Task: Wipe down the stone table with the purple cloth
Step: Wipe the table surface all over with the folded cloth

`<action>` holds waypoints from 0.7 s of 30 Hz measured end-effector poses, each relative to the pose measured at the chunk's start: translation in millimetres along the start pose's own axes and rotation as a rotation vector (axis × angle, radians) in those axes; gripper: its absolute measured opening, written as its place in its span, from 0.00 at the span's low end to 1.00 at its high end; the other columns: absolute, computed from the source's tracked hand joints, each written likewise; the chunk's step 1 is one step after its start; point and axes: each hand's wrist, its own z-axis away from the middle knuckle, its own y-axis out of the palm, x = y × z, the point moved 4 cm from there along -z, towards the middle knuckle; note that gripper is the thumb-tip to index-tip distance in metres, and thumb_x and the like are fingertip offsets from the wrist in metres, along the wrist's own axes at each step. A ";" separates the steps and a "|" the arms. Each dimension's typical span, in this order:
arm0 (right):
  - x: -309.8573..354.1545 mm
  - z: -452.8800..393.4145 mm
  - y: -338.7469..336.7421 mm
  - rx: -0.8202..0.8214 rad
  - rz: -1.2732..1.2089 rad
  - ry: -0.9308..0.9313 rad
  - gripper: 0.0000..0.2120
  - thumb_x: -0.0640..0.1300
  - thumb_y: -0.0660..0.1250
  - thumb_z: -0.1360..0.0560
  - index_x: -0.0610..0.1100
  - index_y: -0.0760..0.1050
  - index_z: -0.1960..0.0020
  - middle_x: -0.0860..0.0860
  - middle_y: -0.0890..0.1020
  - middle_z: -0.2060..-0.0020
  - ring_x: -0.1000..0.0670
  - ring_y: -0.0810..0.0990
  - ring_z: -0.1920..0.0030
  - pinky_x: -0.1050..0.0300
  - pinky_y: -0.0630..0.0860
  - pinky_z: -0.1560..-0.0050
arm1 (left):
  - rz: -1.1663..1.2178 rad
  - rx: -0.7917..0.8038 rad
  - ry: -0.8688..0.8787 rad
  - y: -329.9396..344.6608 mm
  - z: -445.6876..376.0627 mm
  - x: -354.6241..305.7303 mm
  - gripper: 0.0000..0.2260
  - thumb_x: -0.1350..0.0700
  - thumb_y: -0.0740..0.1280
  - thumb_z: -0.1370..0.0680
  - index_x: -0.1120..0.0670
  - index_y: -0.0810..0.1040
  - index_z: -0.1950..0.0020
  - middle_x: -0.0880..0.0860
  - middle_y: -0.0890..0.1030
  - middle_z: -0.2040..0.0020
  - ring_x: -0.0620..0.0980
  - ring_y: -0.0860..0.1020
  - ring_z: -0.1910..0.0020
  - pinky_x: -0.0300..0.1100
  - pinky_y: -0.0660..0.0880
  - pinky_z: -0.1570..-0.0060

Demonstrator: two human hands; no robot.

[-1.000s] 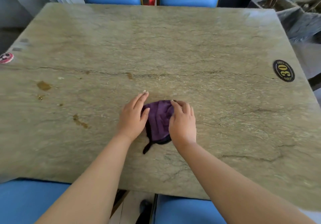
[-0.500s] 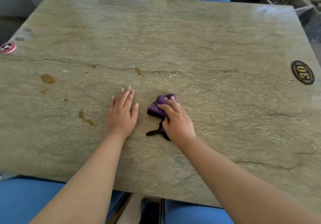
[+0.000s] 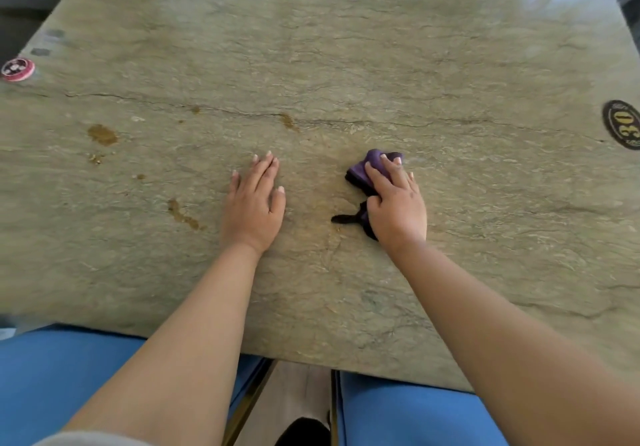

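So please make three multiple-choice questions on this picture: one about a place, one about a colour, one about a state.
1. Where is the cloth?
A. under the right hand
B. under the left hand
C. on a chair

2. What colour are the chairs?
A. red
B. blue
C. green

3. How does the left hand lie?
A. curled in a fist
B. lifted off the table
C. flat on the table, fingers straight

Key: 1 A, the right hand covers most of the cloth and presses it down. 2 B, blue seats show at the near edge. 3 C, palm down on the stone, holding nothing.
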 end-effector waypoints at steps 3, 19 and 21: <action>39.6 28.5 28.7 0.082 0.022 -0.238 0.28 0.42 0.58 0.26 0.54 0.63 0.26 0.55 0.59 0.24 0.48 0.52 0.24 0.53 0.45 0.24 | 0.013 -0.013 0.023 0.3 -2.7 0.9 0.27 0.48 0.47 0.22 0.54 0.66 0.25 0.49 0.63 0.23 0.49 0.57 0.23 0.53 0.51 0.25; 64.5 5.4 34.6 0.057 0.175 -0.255 0.29 0.43 0.55 0.22 0.46 0.54 0.23 0.43 0.51 0.23 0.44 0.44 0.23 0.51 0.36 0.26 | 0.025 -0.009 0.026 -1.2 -1.2 0.7 0.28 0.47 0.44 0.22 0.53 0.65 0.25 0.47 0.61 0.23 0.47 0.55 0.23 0.51 0.49 0.24; 67.1 29.6 40.7 0.094 0.105 -0.411 0.27 0.42 0.57 0.23 0.47 0.59 0.24 0.44 0.56 0.24 0.47 0.48 0.23 0.51 0.40 0.24 | 0.017 -0.007 0.026 -0.8 -1.6 1.1 0.28 0.48 0.44 0.22 0.53 0.66 0.25 0.47 0.62 0.23 0.48 0.56 0.23 0.52 0.50 0.24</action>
